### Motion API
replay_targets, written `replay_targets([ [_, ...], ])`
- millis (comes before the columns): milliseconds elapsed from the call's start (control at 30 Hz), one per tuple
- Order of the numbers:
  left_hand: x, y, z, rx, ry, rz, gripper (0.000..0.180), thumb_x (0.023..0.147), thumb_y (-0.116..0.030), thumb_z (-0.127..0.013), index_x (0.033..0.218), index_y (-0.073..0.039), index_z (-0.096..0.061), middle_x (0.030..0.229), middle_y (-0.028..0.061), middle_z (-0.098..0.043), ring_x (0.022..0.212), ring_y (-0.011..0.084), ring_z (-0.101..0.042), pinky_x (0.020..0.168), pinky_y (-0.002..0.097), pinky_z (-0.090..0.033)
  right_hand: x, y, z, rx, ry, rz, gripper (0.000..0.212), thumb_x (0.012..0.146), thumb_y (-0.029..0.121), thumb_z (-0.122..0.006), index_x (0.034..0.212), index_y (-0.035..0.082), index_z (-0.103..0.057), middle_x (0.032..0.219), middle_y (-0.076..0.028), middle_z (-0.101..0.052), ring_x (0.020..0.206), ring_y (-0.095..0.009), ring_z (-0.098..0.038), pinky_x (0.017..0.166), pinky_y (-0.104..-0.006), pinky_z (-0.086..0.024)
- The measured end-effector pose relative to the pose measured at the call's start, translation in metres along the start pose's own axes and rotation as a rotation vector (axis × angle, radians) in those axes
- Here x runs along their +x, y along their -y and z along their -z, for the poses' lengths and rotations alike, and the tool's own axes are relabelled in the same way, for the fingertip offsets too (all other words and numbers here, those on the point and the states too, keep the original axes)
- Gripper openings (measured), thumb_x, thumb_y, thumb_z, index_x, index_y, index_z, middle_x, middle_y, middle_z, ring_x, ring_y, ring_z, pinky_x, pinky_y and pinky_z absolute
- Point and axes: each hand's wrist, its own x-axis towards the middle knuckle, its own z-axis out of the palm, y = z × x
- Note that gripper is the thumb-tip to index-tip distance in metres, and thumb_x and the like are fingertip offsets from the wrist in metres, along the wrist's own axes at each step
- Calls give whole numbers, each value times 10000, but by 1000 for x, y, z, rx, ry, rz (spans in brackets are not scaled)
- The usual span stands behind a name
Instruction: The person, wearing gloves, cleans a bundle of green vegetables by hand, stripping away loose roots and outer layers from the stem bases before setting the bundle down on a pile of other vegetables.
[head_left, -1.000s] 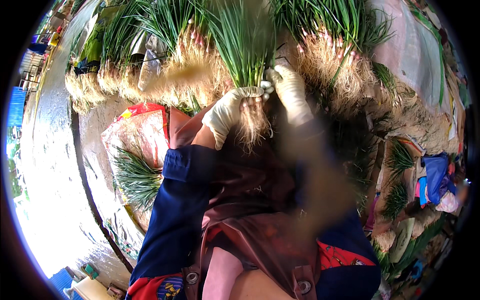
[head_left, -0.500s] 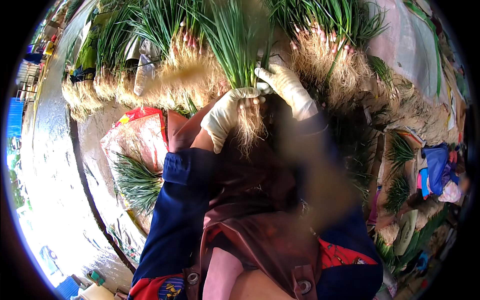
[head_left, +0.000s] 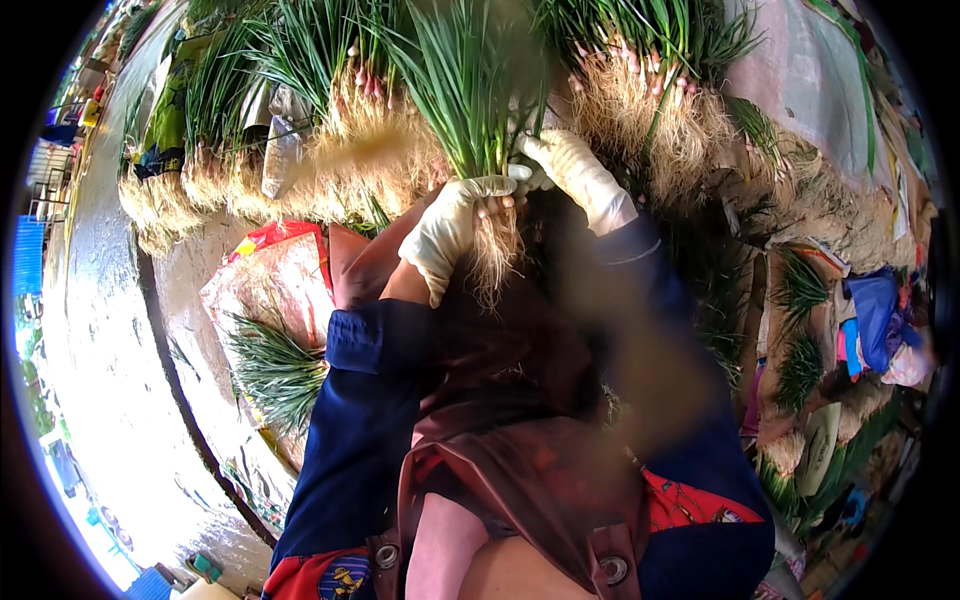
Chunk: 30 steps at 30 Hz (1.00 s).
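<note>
In front of my chest I hold up a bunch of spring onions [head_left: 470, 110], green leaves upward and pale stringy roots [head_left: 497, 250] hanging down. My left hand [head_left: 445, 232], in a whitish glove, is closed around the bunch just above the roots. Small pale bulbs show below its fingers. From the right, my gloved right hand [head_left: 578, 178] grips the stems at about the same height. Its fingertips are partly hidden behind the stems. A brown blur over the right forearm hides part of the sleeve.
Rooted spring onions lie in rows beyond my hands, at the left [head_left: 330, 150] and right [head_left: 650, 110]. A red-edged plastic bag [head_left: 275, 280] and a leafy bunch [head_left: 275, 370] lie on my left. A whitish sack [head_left: 800, 80] is at the far right, blue cloth [head_left: 872, 310] nearer.
My hands keep their hold on the spring onions, with the right hand barely shifted. The whole view has moved slightly.
</note>
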Motion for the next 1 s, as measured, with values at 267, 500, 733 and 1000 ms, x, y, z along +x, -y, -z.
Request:
replay_targets([
  [267,6,7,4,-156,53,94,256,781,-135,-616,991,8,-591,746,20,-609,604,88,-560,544,200,-463,-36,14,-19,-321,-419,-40,137,847,145,-480,850,70,-594,747,-123,-634,684,-290,-622,622,-398,-507],
  [500,8,-19,-2,-510,535,-221,329,787,-45,-578,1113,-41,-533,904,69,-558,818,147,-539,677,287,-480,-107,-91,40,-1105,276,-581,547,770,448,-626,1172,83,-558,1123,-138,-586,1033,-297,-575,869,-405,-445],
  [733,27,-8,9,-295,161,-200,198,806,-107,-584,937,41,-581,799,113,-627,646,121,-587,502,145,-451,13,69,51,-1121,-480,-141,293,850,370,-569,789,84,-584,615,-44,-579,507,-215,-551,511,-384,-465],
  [1000,32,7,1,-472,-49,-91,189,754,-46,-613,929,25,-627,709,27,-595,533,89,-487,512,189,-394,-6,70,43,-581,-67,183,244,842,307,-588,933,87,-641,932,-50,-645,831,-189,-608,775,-303,-473],
])
